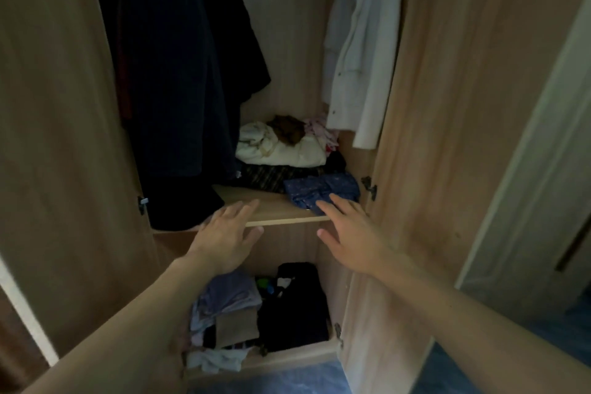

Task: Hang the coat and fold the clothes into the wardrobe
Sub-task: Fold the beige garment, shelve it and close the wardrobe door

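Head view: left hand [224, 233] and right hand [348, 227] reach flat-fingered and empty over the wardrobe shelf [268, 205], a dark coat [179, 73] already hanging above it, a folded blue garment [323, 190] lying on it, and rumpled clothes [281, 147] behind seemingly left to fold.

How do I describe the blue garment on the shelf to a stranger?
In the open wardrobe, find the shelf below the hanging coats. The blue garment lies at its front right corner, by the fingertips of the right hand. It alone is dark blue with small pale dots; the clothes behind are white, brown and pink.
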